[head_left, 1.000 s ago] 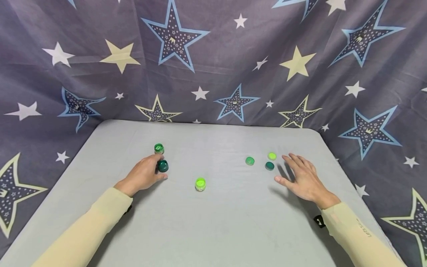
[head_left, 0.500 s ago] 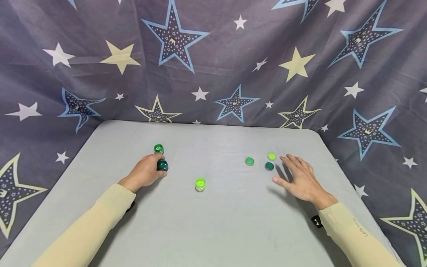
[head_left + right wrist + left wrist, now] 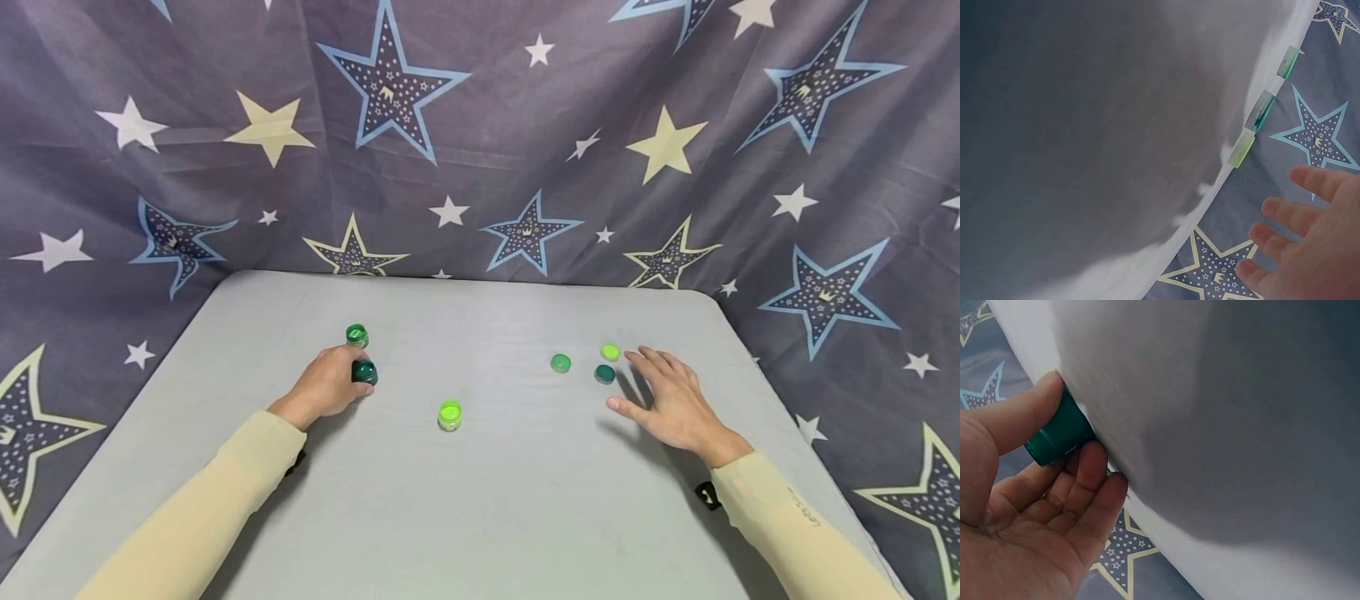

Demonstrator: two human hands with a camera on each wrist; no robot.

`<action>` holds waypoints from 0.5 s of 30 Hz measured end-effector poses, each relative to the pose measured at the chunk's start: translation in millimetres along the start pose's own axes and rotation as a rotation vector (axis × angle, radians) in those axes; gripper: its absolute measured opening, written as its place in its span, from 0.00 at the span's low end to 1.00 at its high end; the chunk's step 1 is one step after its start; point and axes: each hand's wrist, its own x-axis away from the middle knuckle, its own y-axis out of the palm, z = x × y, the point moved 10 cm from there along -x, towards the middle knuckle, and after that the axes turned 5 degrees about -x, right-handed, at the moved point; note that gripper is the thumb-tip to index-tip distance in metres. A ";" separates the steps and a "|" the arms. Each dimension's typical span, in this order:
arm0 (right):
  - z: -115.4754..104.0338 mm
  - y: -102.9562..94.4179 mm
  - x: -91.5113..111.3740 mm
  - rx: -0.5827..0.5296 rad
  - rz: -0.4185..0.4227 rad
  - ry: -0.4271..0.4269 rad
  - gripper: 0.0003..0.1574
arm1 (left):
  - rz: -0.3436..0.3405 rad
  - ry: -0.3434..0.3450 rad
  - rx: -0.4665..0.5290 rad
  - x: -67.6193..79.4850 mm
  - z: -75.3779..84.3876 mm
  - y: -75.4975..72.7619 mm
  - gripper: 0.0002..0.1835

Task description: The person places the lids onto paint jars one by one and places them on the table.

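Table (image 3: 525, 500): pale.
Left hand (image 3: 324, 385): pinches teal jar (image 3: 365, 372).
Green jar (image 3: 357, 335) (just beyond): could tip if those fingers drift.
Right hand (image 3: 677, 408): fingers loosely spread, holding nothing.

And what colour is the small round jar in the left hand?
The jar is dark teal-green, clearest in the left wrist view.

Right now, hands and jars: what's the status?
Left hand pinching dark green jar. Right hand holding nothing, near three lids. Mid-green jar close beyond the held one, possible bump.
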 end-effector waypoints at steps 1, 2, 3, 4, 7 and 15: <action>-0.2 0.0 -0.1 -0.004 0.002 -0.001 0.56 | -0.001 -0.003 0.001 -0.1 -0.3 0.3 0.20; -0.3 0.1 -0.2 -0.007 0.005 -0.003 0.56 | -0.002 -0.006 0.004 -0.1 -0.4 0.4 0.20; -0.6 0.2 -0.4 -0.011 0.008 -0.005 0.55 | -0.003 -0.008 0.006 0.0 -0.4 0.5 0.20; -1.2 0.1 -0.8 -0.015 0.012 -0.009 0.55 | -0.003 -0.009 0.007 0.2 -0.5 0.5 0.20; -3.1 0.1 -2.3 -0.020 0.028 -0.023 0.54 | -0.003 -0.013 0.013 1.3 -0.7 0.6 0.21; -10.7 0.2 -8.7 -0.013 0.066 -0.061 0.49 | 0.019 -0.018 0.038 7.4 0.4 -1.4 0.21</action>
